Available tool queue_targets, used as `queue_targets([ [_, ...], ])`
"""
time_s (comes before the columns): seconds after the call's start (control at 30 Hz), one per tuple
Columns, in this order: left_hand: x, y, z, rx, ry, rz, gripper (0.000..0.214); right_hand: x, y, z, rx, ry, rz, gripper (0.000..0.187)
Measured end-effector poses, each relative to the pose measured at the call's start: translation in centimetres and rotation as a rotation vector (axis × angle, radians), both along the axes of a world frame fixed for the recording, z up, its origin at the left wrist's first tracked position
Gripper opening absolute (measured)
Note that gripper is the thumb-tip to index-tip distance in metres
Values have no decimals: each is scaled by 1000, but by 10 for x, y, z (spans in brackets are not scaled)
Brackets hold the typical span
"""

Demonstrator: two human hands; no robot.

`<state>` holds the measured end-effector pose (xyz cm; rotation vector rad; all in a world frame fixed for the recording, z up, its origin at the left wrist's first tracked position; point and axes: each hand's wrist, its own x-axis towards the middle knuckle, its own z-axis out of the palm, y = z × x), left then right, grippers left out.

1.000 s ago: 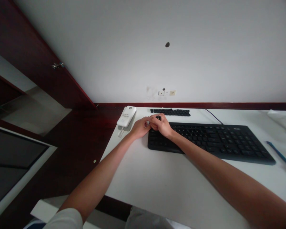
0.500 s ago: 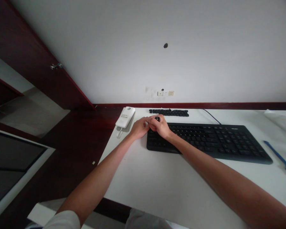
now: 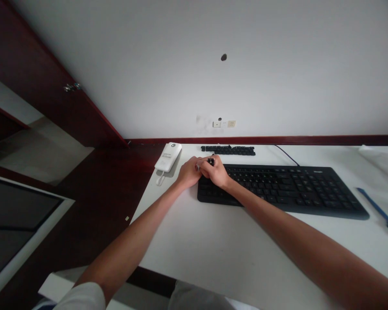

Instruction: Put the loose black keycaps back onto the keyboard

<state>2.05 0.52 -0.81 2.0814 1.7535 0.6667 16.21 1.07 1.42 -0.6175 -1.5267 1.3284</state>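
A black keyboard (image 3: 287,189) lies across the white desk (image 3: 213,241). Both hands meet over its far left corner. My right hand (image 3: 217,172) is closed, pinching a small black keycap (image 3: 211,161) at its fingertips. My left hand (image 3: 188,172) is curled against the right hand, with its fingertips touching the same spot; what it holds is hidden. A row of loose black keycaps (image 3: 228,150) lies behind the keyboard near the wall.
A white power bank (image 3: 168,157) with a short cable sits at the desk's far left corner. A blue tool (image 3: 377,209) lies at the right edge. The keyboard's cable (image 3: 286,154) runs to the wall. Dark red cabinets stand to the left.
The view has shifted slightly. Both hands stay together at the keyboard's left corner, with the right fingers turning a little around the small black keycap.
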Motion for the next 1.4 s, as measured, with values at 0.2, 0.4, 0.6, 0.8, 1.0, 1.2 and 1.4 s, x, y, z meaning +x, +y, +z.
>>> queue_targets([
  [0.2, -1, 0, 1, 8, 18, -37, 17, 0, 1, -3, 3, -29, 11, 34],
  [0.4, -5, 0, -4, 27, -4, -25, 21, 1, 4, -3, -55, -4, 82, 35],
  [0.6, -8, -3, -1, 61, -75, -126, 25, 8, 13, 15, -250, 201, 69, 43],
  [0.8, -7, -8, 6, 80, -151, -209, 27, 36, 38, 35, -7, -127, -219, 46],
  [1.0, -8, -9, 9, 35, -186, -242, 38, 65, 59, 24, 389, -871, -373, 20],
  [1.2, -9, -7, 8, 38, -157, -238, 38, 68, 61, 13, 437, -1190, -284, 28],
  [1.4, -8, -8, 8, 72, -152, -247, 37, 67, 62, 11, 455, -1223, -250, 35],
])
